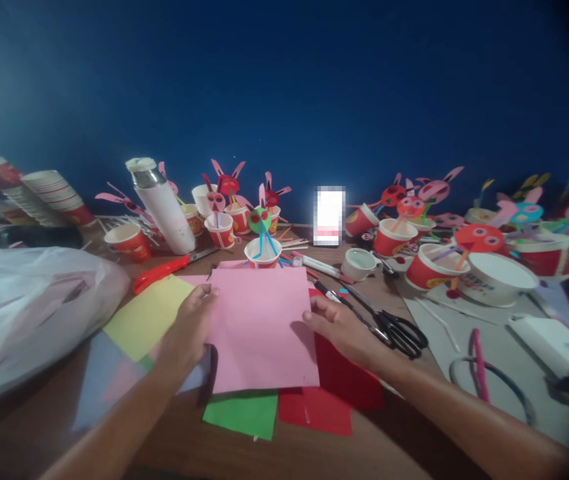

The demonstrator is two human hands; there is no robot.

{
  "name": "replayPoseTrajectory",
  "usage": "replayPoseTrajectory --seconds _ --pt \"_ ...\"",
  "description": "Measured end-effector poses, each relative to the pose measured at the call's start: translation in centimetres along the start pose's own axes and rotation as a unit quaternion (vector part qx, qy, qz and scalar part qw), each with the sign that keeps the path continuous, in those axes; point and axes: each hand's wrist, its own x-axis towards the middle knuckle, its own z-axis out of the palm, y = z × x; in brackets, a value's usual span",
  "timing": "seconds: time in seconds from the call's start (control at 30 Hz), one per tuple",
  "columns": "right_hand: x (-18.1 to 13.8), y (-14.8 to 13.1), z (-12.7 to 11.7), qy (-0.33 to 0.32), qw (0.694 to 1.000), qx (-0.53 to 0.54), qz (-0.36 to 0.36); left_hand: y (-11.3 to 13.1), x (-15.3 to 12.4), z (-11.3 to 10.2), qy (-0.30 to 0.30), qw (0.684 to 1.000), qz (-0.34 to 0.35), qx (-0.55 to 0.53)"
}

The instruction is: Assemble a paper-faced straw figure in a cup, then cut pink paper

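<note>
A sheet of pink paper (pixel 264 333) is held up between both hands, over the table's near middle. My left hand (pixel 197 320) pinches its left edge, thumb in front. At the right edge, my right hand (pixel 337 323) grips it with the thumb in front and the fingers partly behind. Below the sheet lie green paper (pixel 242 413) and red paper (pixel 317 410), partly covered. Yellow paper (pixel 144 317) lies by my left hand. Black-handled scissors (pixel 402 330) rest to the right of my right hand.
A white plastic bag (pixel 39 320) fills the left side. Behind stand a flask (pixel 162 207), a red cutter (pixel 162 272), a small cup (pixel 359 265) and several paper cups with paper figures, one with a green head (pixel 259 220). A white bowl (pixel 499 280) stands right.
</note>
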Motion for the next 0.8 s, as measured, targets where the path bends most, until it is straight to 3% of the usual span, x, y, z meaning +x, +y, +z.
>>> replayPoseTrajectory --seconds 0.13,0.27,0.37,0.57,0.7,0.8 --pt "-0.5 0.2 -0.6 -0.024 0.999 0.005 0.022 -0.3 -0.8 0.3 -0.035 0.998 -0.031 -0.042" --pt "-0.7 0.8 -1.5 0.004 0.998 -0.065 0.023 0.0 -2.6 0.5 -0.162 0.976 -0.111 -0.095" --pt "-0.7 1.0 -1.9 0.007 0.996 -0.085 0.018 0.0 -4.1 0.5 -0.241 0.958 -0.153 -0.013" --pt "-0.9 0.9 -2.2 -0.025 0.994 -0.108 -0.008 -0.1 -6.0 -0.5 -0.271 0.948 -0.134 0.102" --pt "-0.7 0.7 -3.6 -0.058 0.974 -0.218 -0.036 0.2 -6.4 -1.6 -0.335 0.906 -0.139 0.218" --pt "-0.3 0.5 -4.7 -0.066 0.951 -0.302 -0.022 0.4 -6.1 -2.3 -0.334 0.887 -0.079 0.309"
